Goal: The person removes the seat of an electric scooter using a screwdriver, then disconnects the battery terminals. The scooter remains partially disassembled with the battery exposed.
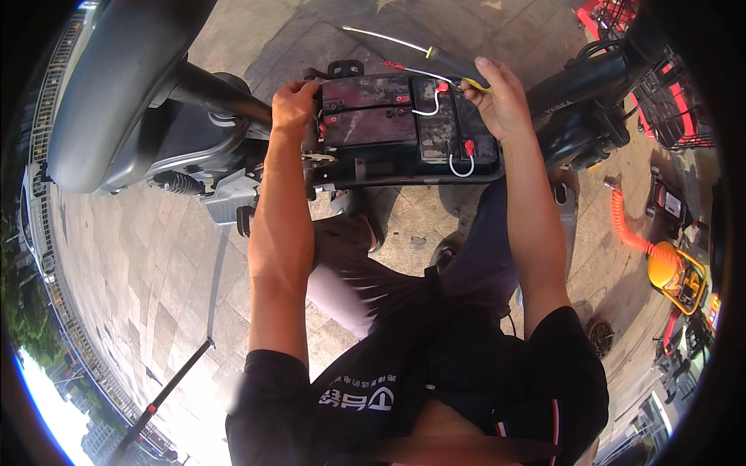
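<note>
Screwdriver point(444, 60) slants across the upper centre of the frame, its handle pinched in the right grip point(501, 101). One white lead point(426, 74) with a red end lies just beside those fingertips. The left grip point(295, 107) curls at the left end of the batteries point(369, 128); whether it pinches anything, I cannot tell. Farther out: black seat point(116, 101) upper left, orange hose point(619, 220) at right.

Your black T-shirt point(482, 349) bears large white characters point(353, 400) beside a round white emblem point(381, 400), with a line of smaller characters point(365, 380) alongside, all upside down to you. The black frame tube point(587, 84) of the electric bike point(120, 97) carries a short row of grey Latin capitals point(558, 107). At far right, a dark case's pale label point(671, 204) is too small to read.
</note>
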Action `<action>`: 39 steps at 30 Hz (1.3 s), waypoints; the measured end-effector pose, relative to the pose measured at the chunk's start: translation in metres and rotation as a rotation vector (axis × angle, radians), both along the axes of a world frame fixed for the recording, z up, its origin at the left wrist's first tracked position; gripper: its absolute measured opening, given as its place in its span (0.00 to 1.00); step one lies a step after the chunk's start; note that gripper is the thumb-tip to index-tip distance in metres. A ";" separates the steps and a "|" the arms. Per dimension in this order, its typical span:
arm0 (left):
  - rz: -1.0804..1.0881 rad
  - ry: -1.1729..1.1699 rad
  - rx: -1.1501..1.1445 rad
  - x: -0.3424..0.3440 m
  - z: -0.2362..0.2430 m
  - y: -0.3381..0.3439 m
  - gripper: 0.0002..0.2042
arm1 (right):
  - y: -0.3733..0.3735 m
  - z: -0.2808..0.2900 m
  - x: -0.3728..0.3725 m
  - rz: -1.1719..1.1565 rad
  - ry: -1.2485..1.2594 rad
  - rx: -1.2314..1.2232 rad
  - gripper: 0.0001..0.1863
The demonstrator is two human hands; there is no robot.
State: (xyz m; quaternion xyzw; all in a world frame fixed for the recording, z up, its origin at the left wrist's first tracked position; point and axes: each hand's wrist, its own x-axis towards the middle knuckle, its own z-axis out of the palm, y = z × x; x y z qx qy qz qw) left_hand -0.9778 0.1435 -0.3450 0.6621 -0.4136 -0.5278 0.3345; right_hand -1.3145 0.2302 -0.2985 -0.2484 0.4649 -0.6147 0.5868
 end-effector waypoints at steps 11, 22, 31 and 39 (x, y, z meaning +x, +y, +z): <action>-0.293 -0.346 -0.059 -0.006 0.006 0.017 0.16 | 0.040 -0.030 0.064 0.329 0.143 0.136 0.24; -0.202 -0.196 -0.015 -0.009 -0.013 0.000 0.11 | 0.091 -0.023 0.018 0.119 0.108 0.172 0.20; -0.341 0.033 0.034 -0.040 -0.004 -0.001 0.13 | 0.134 -0.019 -0.021 0.043 0.246 0.144 0.23; -0.847 -0.580 -0.241 -0.094 -0.027 0.016 0.16 | 0.125 -0.006 -0.033 0.114 0.857 -0.119 0.19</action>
